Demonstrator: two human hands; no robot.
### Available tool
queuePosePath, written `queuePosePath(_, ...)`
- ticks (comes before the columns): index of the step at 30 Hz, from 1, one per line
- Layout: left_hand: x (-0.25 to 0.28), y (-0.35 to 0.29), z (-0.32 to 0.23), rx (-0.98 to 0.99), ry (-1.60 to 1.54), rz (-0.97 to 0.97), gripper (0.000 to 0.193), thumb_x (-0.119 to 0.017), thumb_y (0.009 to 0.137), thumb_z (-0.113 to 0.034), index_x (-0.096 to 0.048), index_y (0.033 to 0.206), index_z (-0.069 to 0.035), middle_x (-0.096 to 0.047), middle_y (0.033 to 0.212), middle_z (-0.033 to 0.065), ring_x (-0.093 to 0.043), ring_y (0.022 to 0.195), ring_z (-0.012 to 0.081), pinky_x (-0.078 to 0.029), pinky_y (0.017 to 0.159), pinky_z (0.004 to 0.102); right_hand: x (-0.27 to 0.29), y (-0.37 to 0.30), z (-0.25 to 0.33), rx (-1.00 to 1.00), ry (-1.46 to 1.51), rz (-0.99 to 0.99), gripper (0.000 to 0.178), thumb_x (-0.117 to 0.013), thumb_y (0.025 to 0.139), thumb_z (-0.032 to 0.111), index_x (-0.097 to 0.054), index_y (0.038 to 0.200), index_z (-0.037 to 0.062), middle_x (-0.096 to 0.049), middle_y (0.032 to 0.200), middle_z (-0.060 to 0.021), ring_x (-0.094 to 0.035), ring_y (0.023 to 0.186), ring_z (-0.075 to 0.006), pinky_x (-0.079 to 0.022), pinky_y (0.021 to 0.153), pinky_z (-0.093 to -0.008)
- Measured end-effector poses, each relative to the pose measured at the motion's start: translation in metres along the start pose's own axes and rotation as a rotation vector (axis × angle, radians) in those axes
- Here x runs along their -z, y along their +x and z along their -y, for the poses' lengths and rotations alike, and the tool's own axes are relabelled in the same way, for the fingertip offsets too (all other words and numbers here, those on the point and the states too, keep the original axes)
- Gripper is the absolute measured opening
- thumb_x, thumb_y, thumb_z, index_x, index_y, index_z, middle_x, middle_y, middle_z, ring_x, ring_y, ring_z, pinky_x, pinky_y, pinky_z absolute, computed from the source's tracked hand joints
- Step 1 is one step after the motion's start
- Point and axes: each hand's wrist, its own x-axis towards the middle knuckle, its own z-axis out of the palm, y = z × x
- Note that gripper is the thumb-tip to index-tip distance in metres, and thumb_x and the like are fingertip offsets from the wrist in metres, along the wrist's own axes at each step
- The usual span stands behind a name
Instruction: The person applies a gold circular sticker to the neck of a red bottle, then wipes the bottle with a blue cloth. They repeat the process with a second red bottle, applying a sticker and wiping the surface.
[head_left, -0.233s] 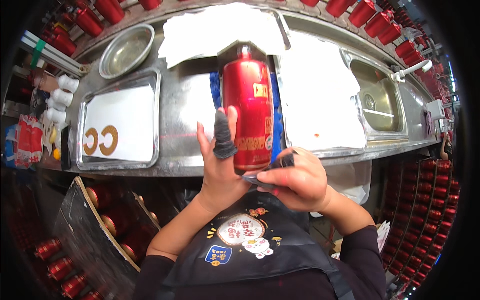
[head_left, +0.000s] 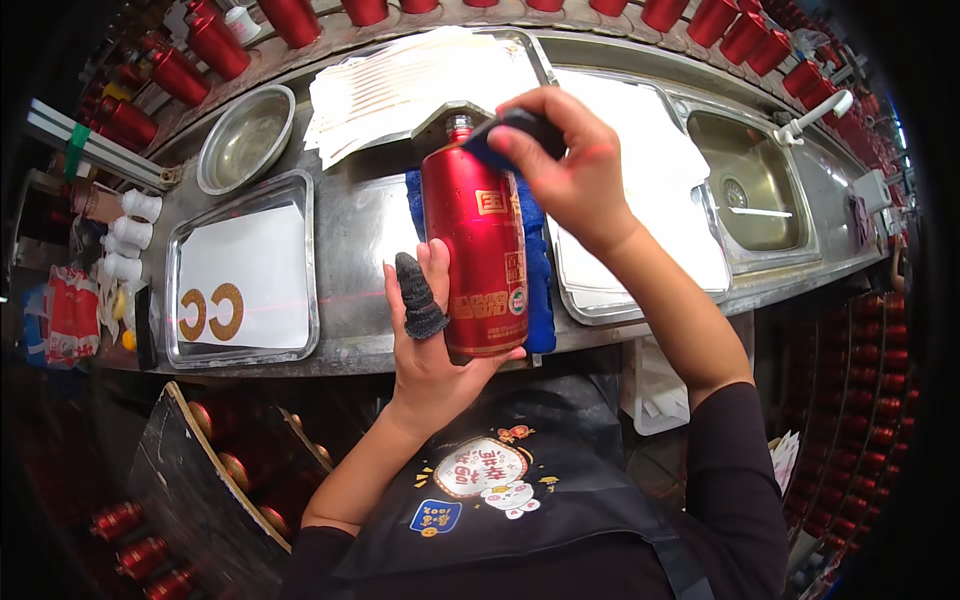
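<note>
A glossy red bottle (head_left: pixel 472 225) with gold label patches lies on a blue towel (head_left: pixel 538 300), its neck pointing away from me. My left hand (head_left: pixel 430 370) cradles the base end: the fingers run up the left side and the thumb reaches under the bottom. One of those fingers wears a dark knit sleeve. At the bottle's shoulder, just below the neck, my right hand (head_left: pixel 580 180) grips a flat dark piece (head_left: pixel 532 128), somewhat like a scraper, with a bluish edge against or very near the red surface. Its exact kind is blurred.
On the left, a metal tray (head_left: pixel 313 270) holds white paper and two gold C-shaped pieces (head_left: pixel 226 312). Behind it sits a steel bowl (head_left: pixel 246 138). White sheets (head_left: pixel 630 215) lie to the right, beside a sink (head_left: pixel 750 185). Red bottles (head_left: pixel 215 45) line the back.
My right hand has moved from the bottle's base up to its shoulder, carrying the dark piece. The bottle has shifted slightly left and turned a little; my left hand stays at its base.
</note>
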Motion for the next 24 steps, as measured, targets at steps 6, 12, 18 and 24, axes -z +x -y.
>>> queuePosePath(6, 0.007, -0.005, 0.011, 0.133, -0.168, 0.049, 0.124, -0.094, 0.068, -0.037, -0.019, 0.158, 0.007, -0.033, 0.162, 0.0218, -0.035, 0.149, 0.0331, -0.015, 0.125, 0.0443, 0.01, -0.04, 0.037, 0.215, 0.054, 0.4, 0.02, -0.078, 0.082, 0.006, -0.072, 0.1, 0.0101, -0.072, 0.09, -0.0083, -0.068, 0.076, -0.0215, -0.054, 0.073, -0.036)
queuePosePath(12, 0.011, -0.006, 0.02, 0.083, -0.078, 0.102, 0.127, -0.095, 0.066, -0.037, -0.019, 0.159, 0.005, -0.028, 0.164, 0.0211, -0.025, 0.153, 0.035, -0.013, 0.124, 0.0449, 0.011, -0.047, -0.004, 0.395, -0.233, 0.152, 0.012, -0.076, 0.08, 0.003, -0.069, 0.09, 0.0056, -0.058, 0.073, -0.0077, -0.061, 0.067, -0.0228, -0.052, 0.063, -0.0345)
queuePosePath(18, 0.01, -0.003, 0.026, 0.169, -0.192, 0.142, 0.126, -0.094, 0.068, -0.037, -0.018, 0.156, 0.01, -0.034, 0.16, 0.0251, -0.032, 0.15, 0.0382, -0.006, 0.125, 0.0482, 0.009, -0.021, 0.027, 0.087, 0.137, 0.178, 0.014, -0.074, 0.079, 0.004, -0.069, 0.092, 0.005, -0.065, 0.079, -0.0114, -0.064, 0.069, -0.0273, -0.053, 0.064, -0.035)
queuePosePath(24, 0.014, 0.002, 0.027, 0.112, 0.037, 0.184, 0.11, -0.086, 0.077, -0.033, -0.022, 0.156, 0.008, -0.037, 0.159, 0.0252, -0.029, 0.151, 0.0389, 0.004, 0.123, 0.0556, 0.002, -0.068, 0.032, 0.746, -0.007, 0.044, 0.024, -0.077, 0.062, 0.002, -0.067, 0.083, 0.0107, -0.049, 0.069, -0.0003, -0.059, 0.066, -0.0187, -0.053, 0.06, -0.0338)
